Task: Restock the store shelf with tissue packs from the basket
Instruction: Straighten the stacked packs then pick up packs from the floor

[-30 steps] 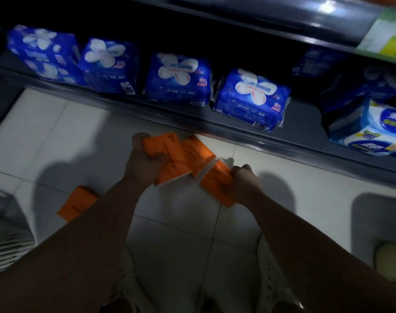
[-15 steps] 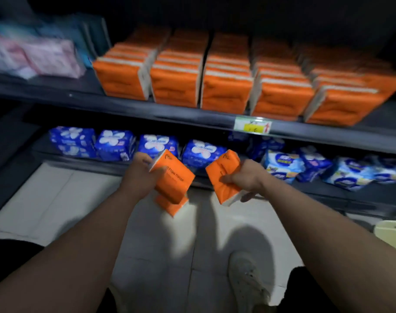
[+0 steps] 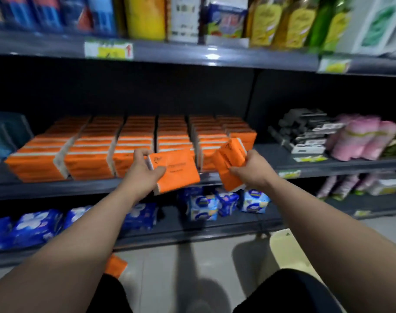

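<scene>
In front of the middle shelf (image 3: 57, 188), my left hand (image 3: 142, 175) holds one tissue pack (image 3: 176, 172) and my right hand (image 3: 251, 170) a second tissue pack (image 3: 231, 163) beside it. Stocked packs (image 3: 90, 154) stand behind them on the shelf. A loose pack (image 3: 115, 265) lies on the floor (image 3: 170, 267) below.

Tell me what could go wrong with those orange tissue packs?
The rows of orange plastic-wrapped tissue packs already reach the dark metal shelf's front edge, so the left hand squeezing its pack in might push some off. The right hand pinches its tilted pack near one end; it could slip. One orange pack on the grey floor lies near the legs and might get stepped on.
</scene>
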A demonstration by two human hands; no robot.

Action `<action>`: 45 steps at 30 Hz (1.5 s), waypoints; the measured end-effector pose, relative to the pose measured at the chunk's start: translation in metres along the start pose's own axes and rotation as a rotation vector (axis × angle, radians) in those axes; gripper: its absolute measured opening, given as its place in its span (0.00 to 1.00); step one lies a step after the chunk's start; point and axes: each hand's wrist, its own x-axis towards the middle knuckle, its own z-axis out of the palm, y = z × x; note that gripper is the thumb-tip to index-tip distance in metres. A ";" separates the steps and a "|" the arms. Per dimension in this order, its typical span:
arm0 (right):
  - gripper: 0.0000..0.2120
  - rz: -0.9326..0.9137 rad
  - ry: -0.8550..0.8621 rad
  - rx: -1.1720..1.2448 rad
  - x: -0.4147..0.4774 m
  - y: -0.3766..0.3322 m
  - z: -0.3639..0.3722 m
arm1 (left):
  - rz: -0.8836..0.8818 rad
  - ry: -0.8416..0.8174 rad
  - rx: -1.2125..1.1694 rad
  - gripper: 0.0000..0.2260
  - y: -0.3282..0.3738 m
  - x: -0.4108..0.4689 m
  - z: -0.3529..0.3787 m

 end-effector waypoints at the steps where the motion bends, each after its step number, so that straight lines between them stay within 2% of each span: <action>1: 0.22 0.017 0.030 -0.008 0.006 0.006 -0.015 | 0.013 -0.006 -0.017 0.18 0.012 0.009 0.012; 7: 0.19 0.070 0.199 -0.050 0.054 0.038 -0.079 | 0.146 -0.056 0.009 0.16 0.074 0.075 0.086; 13: 0.17 0.051 0.347 0.014 0.110 0.071 -0.111 | 0.234 -0.116 0.099 0.16 0.115 0.148 0.165; 16: 0.16 0.043 0.386 0.040 0.135 0.088 -0.120 | 0.278 -0.220 0.240 0.21 0.122 0.176 0.199; 19: 0.16 0.038 0.385 0.091 0.156 0.104 -0.123 | 0.301 -0.269 0.434 0.18 0.118 0.198 0.226; 27: 0.17 0.019 0.335 0.114 0.188 0.136 -0.111 | 0.263 -0.302 0.724 0.18 0.088 0.229 0.253; 34: 0.15 -0.014 0.185 0.135 0.192 0.140 -0.105 | 0.263 -0.287 0.795 0.15 0.078 0.232 0.259; 39: 0.18 -0.055 0.041 0.074 0.193 0.134 -0.097 | 0.259 -0.302 0.743 0.17 0.078 0.231 0.255; 42: 0.21 -0.046 0.003 -0.064 0.196 0.126 -0.086 | 0.211 -0.292 0.571 0.19 0.079 0.230 0.244; 45: 0.23 -0.071 -0.029 -0.121 0.196 0.115 -0.070 | 0.228 -0.251 0.485 0.12 0.078 0.230 0.225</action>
